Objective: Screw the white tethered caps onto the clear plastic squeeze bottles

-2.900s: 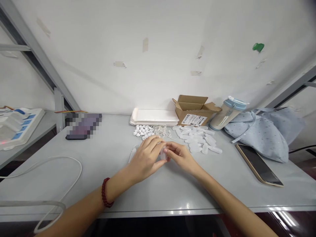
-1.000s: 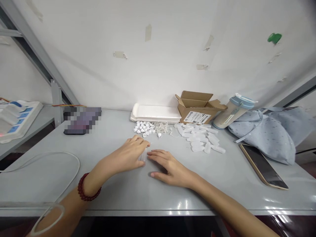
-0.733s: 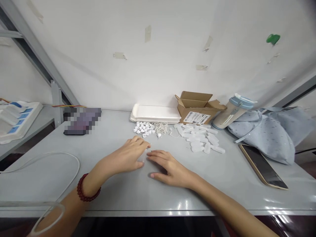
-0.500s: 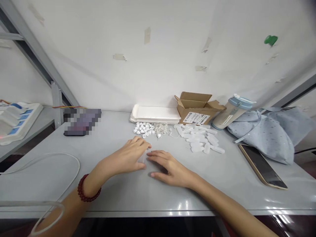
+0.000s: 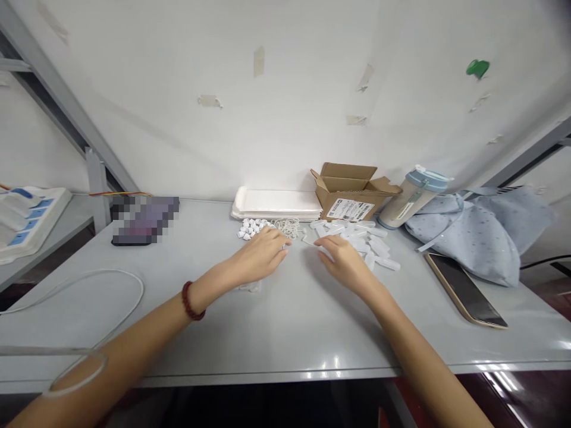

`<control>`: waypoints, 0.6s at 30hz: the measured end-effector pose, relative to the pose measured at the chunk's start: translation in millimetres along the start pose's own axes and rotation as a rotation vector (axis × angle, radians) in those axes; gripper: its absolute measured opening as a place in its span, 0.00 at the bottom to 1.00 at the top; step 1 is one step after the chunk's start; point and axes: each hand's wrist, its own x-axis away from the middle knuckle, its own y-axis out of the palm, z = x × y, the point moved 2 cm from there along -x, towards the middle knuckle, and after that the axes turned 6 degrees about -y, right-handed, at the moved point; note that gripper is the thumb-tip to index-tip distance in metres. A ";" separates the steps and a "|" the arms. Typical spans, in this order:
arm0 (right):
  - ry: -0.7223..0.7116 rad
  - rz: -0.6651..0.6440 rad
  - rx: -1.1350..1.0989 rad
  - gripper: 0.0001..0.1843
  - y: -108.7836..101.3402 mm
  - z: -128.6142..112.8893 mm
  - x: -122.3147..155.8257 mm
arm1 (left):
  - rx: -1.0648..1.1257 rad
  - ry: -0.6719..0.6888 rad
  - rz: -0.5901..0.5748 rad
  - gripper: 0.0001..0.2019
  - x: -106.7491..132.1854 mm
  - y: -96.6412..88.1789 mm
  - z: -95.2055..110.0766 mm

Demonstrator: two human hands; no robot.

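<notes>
My left hand (image 5: 264, 257) reaches over the front of a heap of small white caps (image 5: 250, 228) and a tangle of white string (image 5: 288, 227). Its thumb and fingers are apart, and its fingertips cover the spot where a single cap with string lay. Under its wrist side a small clear plastic piece (image 5: 250, 286) lies on the table. My right hand (image 5: 342, 260) is half curled, thumb apart from the index finger, whose tip is at the end of a loose strand. Beside and behind that hand is a spread of translucent plastic tubes (image 5: 377, 245).
Stacked white trays (image 5: 276, 202) and an open cardboard box (image 5: 350, 199) stand along the wall. To the right are a tumbler (image 5: 413, 199), a grey-blue cloth bag (image 5: 468, 238) and a phone (image 5: 466, 291). A dark blurred device (image 5: 147, 220) and a white cable (image 5: 138, 297) lie left.
Both hands have moved apart and away from me, the left towards the caps and string, the right towards the tubes. The clear piece between them now lies on the table. The view shifted slightly.
</notes>
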 end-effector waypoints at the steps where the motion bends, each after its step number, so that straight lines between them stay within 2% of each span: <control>1: 0.051 -0.010 0.090 0.16 -2.8 7.5 -0.1 | -0.040 0.029 -0.007 0.14 -11.2 2.2 2.6; 5: 0.193 -0.081 0.334 0.23 -10.4 30.3 0.3 | -0.247 0.137 -0.033 0.14 -52.5 15.0 14.2; 8: 0.216 -0.113 0.356 0.19 -10.6 38.6 -0.5 | -0.419 0.166 -0.042 0.13 -70.0 27.5 21.5; 10: 0.202 -0.102 0.327 0.15 -8.2 39.2 -1.6 | -0.470 0.185 -0.041 0.12 -74.4 34.4 25.2; 13: 0.174 -0.079 0.306 0.15 -1.5 35.6 -3.0 | -0.483 0.227 -0.044 0.12 -74.3 37.7 28.7; 18: 0.119 -0.063 0.334 0.15 10.8 30.9 -4.0 | -0.358 0.196 -0.016 0.14 -64.3 16.9 25.8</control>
